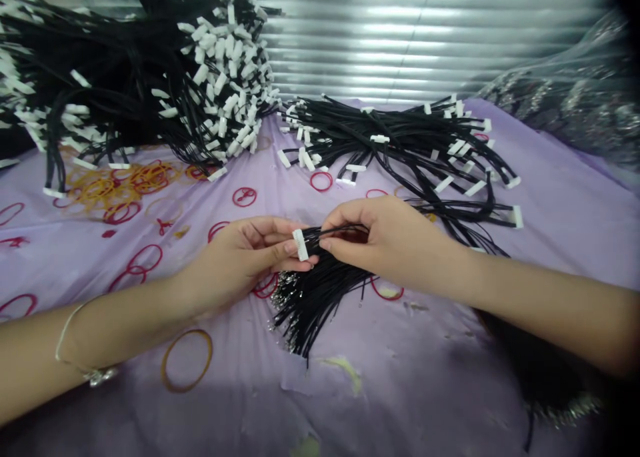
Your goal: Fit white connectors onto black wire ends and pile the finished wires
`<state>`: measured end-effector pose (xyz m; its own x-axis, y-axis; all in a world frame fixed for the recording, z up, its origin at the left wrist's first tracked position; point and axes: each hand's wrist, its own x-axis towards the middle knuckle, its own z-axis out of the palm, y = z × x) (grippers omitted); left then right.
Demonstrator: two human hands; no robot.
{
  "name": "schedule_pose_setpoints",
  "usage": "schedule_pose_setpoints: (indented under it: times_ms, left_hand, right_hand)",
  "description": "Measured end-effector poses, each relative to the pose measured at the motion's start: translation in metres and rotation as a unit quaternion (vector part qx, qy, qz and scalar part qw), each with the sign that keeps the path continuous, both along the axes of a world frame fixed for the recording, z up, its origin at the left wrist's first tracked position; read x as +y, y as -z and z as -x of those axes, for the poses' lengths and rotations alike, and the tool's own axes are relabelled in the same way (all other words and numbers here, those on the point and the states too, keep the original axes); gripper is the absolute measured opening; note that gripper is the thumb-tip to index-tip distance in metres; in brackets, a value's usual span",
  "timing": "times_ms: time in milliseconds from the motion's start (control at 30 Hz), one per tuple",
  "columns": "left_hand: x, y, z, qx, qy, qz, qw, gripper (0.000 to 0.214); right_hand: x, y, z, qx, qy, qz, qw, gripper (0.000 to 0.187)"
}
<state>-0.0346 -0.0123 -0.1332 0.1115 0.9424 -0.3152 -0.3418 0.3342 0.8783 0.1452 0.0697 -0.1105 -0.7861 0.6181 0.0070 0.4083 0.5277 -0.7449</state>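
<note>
White connector [301, 244]: small, ribbed, at mid-frame just above the cloth, on the end of thin black leads. Pinched between thumb and fingertips of the left hand [245, 257], which is closed on it.

Black wire bundle [313, 297]: runs from the connector down and to the left, fanning out; bare shiny ends lie on the cloth below the left hand. Right hand [393, 240] is curled over the leads just beside the connector, thumb and forefinger gripping them; the two hands nearly touch.

Purple cloth [450, 377] covers the work surface, printed or marked with red rings.

Loose pile [400, 137] of the same black leads with white connectors lies behind the right hand, some strands trailing to the wrist. Large heap [150, 77] of bundled leads sits at far left rear, connectors bristling outward.

Rubber bands [120, 187], orange and red, scattered under the heap's near edge. One tan rubber band [187, 360] lies alone near the left forearm.

Thin bracelet [75, 364] on the left wrist. Clear plastic bag [565, 97] at right rear. Ribbed metal shutter [425, 37] behind.
</note>
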Motion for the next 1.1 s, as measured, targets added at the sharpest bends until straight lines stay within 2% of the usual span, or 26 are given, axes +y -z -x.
schedule_pose_setpoints:
  times_ms: [100,200,300,367,533,700,800,933,1100]
  left_hand:
    - [0.001,0.000,0.000,0.002,0.001,0.008,1.000,0.012]
    - [0.001,0.000,0.000,-0.004,-0.011,0.005,1.000,0.012]
    - [0.001,0.001,0.000,-0.009,-0.011,0.001,1.000,0.012]
    - [0.001,0.001,0.001,-0.007,0.003,-0.003,1.000,0.013]
    - [0.000,0.000,0.001,-0.019,0.010,-0.009,1.000,0.012]
    - [-0.001,-0.002,0.000,-0.026,0.001,-0.007,1.000,0.012]
    - [-0.001,-0.002,0.000,-0.033,0.001,-0.008,0.999,0.011]
    - [0.000,-0.001,0.000,-0.030,0.012,0.002,0.999,0.013]
    - [0.000,-0.002,-0.001,-0.017,0.018,-0.001,1.000,0.014]
  right_hand:
    - [0.000,0.002,-0.001,0.017,0.016,-0.027,0.999,0.010]
    - [-0.002,0.004,-0.002,0.056,-0.002,-0.148,0.987,0.008]
    - [-0.002,0.005,-0.003,0.071,-0.044,-0.285,0.955,0.012]
    - [-0.001,0.006,-0.004,0.067,-0.064,-0.330,0.939,0.017]
    - [-0.001,0.005,-0.005,0.068,-0.078,-0.334,0.937,0.014]
    - [-0.007,0.002,-0.006,0.051,-0.025,-0.395,0.917,0.020]
    - [-0.003,0.005,-0.006,0.031,-0.064,-0.427,0.901,0.018]
    - [0.003,0.009,-0.004,0.041,-0.098,-0.431,0.896,0.018]
    - [0.002,0.011,-0.001,0.012,-0.080,-0.450,0.890,0.024]
